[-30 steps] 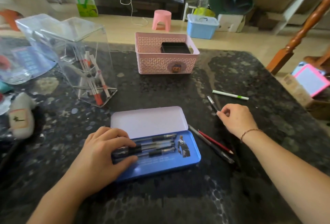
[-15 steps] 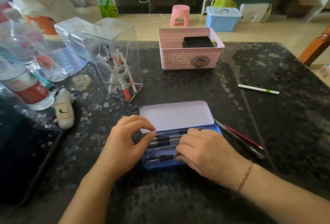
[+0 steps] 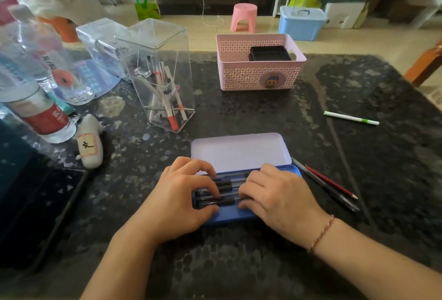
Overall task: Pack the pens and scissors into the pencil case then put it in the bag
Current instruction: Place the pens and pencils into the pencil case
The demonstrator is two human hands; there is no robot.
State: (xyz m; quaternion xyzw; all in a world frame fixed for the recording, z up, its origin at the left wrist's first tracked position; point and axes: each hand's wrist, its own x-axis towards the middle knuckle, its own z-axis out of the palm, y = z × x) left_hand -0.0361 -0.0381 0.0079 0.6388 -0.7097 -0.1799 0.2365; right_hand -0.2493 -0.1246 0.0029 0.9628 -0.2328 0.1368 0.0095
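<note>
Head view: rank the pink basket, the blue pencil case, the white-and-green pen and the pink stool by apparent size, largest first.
1. blue pencil case, lid open; partly hidden by both hands
2. pink basket; close to the case, and farther away, so this order is unsure
3. white-and-green pen
4. pink stool; comparable to the pen, far off on the floor

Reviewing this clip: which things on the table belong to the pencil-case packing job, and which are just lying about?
Part of the job:
- blue pencil case, lid open
- black pens in its tray, under both hands: left hand, right hand
- red pencil and dark pen beside the case
- white-and-green pen

Lying about:
- pink basket
- clear pen holder
- water bottles
- small plush toy

No scissors or bag clearly visible.
</note>
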